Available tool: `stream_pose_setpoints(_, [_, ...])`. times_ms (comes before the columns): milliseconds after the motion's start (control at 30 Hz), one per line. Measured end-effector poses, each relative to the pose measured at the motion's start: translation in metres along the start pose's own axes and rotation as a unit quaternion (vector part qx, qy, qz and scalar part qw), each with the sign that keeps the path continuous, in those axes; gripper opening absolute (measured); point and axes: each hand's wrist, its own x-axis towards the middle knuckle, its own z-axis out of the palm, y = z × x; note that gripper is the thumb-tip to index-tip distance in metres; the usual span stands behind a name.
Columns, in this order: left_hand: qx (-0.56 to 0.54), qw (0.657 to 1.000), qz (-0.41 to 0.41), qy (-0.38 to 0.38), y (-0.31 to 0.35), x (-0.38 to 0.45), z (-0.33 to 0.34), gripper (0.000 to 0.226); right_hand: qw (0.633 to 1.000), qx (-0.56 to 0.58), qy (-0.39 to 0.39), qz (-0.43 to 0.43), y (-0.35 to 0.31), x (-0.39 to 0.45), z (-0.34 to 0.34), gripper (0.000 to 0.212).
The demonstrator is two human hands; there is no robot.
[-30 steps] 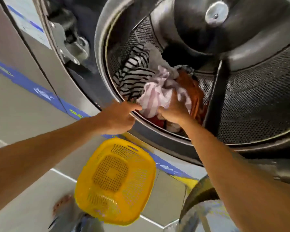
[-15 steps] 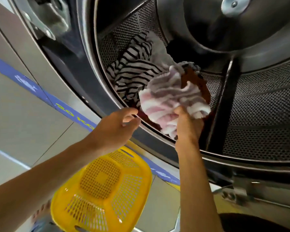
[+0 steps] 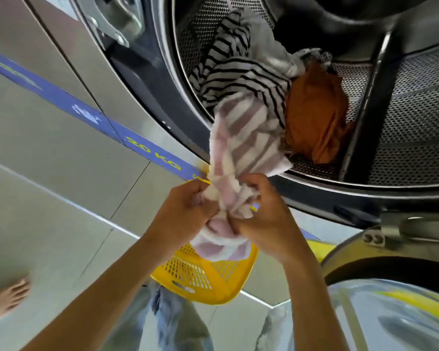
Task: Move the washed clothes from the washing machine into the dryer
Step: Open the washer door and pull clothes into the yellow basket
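Observation:
A pink-and-white striped towel (image 3: pixel 246 143) hangs out over the rim of the open steel drum (image 3: pixel 416 117), its upper end still inside. My left hand (image 3: pixel 185 214) and my right hand (image 3: pixel 266 219) both grip its bunched lower end just below the drum's rim. Inside the drum lie a black-and-white striped garment (image 3: pixel 238 79), an orange cloth (image 3: pixel 314 115) and a pale grey piece (image 3: pixel 271 44). A yellow perforated laundry basket (image 3: pixel 203 277) sits on the floor directly under my hands, partly hidden by the towel.
The machine's front panel (image 3: pixel 61 79) carries a blue strip marked 20 KG. The door hinge (image 3: pixel 112 19) is at upper left. A round glass door (image 3: pixel 390 312) stands at lower right. A bare foot (image 3: pixel 5 297) rests on the tiled floor at left. My jeans-clad legs show below.
The right hand has pulled the striped towel out of the drum and down over the rim. The left hand, empty before, has closed on the towel beside it.

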Motion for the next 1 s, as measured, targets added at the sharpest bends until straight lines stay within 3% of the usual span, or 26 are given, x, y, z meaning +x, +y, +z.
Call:
stream_pose_setpoints(67, [0.018,1.000,-0.016,0.010,-0.019,-0.006,-0.001,0.017,0.995,0.078,-0.061,0.008,0.015,0.000,0.010,0.092])
stream_pose_setpoints(133, [0.072,0.997,-0.037,0.001,-0.038,-0.005,-0.004,0.015,0.992,0.042,-0.118,0.024,0.038,0.008,0.023,0.104])
stream_pose_setpoints(233, [0.184,0.979,-0.090,0.005,-0.066,0.004,-0.010,0.021,0.983,-0.122,-0.121,0.059,0.069,0.021,0.049,0.059])
stream_pose_setpoints(300, [0.250,0.961,-0.120,0.006,-0.084,0.009,-0.011,0.031,0.971,-0.184,-0.112,0.099,0.085,0.027,0.066,0.040])
stream_pose_setpoints(433, [0.356,0.924,-0.129,-0.045,-0.103,0.016,-0.014,0.055,0.948,-0.240,-0.168,0.126,0.119,0.037,0.079,0.053])
stream_pose_setpoints(500, [0.381,0.916,-0.112,-0.053,-0.099,0.023,-0.017,0.062,0.937,-0.271,-0.178,0.129,0.111,0.042,0.067,0.050])
stream_pose_setpoints(600, [0.419,0.907,-0.014,-0.046,-0.074,0.039,-0.015,0.049,0.962,-0.252,-0.091,0.060,0.066,0.049,0.019,0.018])
stream_pose_setpoints(667, [0.411,0.909,0.062,-0.032,-0.049,0.050,-0.008,0.043,0.977,-0.187,0.096,-0.033,0.022,0.054,-0.025,0.012])
stream_pose_setpoints(733, [0.384,0.914,0.130,-0.013,-0.022,0.061,0.003,0.041,0.945,-0.107,0.296,-0.087,-0.019,0.070,-0.068,0.015])
stream_pose_setpoints(800, [0.353,0.909,0.218,0.024,0.004,0.070,0.014,0.035,0.901,-0.117,0.410,-0.082,-0.034,0.111,-0.108,0.043])
stream_pose_setpoints(833, [0.353,0.896,0.266,0.042,0.017,0.075,0.020,0.034,0.897,-0.128,0.421,-0.050,-0.032,0.138,-0.129,0.064])
stream_pose_setpoints(900, [0.364,0.867,0.334,0.055,0.042,0.087,0.031,0.033,0.917,-0.148,0.369,0.035,-0.021,0.184,-0.154,0.096])
stream_pose_setpoints(1000, [0.385,0.843,0.374,0.026,0.063,0.115,0.034,0.034,0.931,-0.223,0.283,0.062,0.017,0.220,-0.154,0.112])
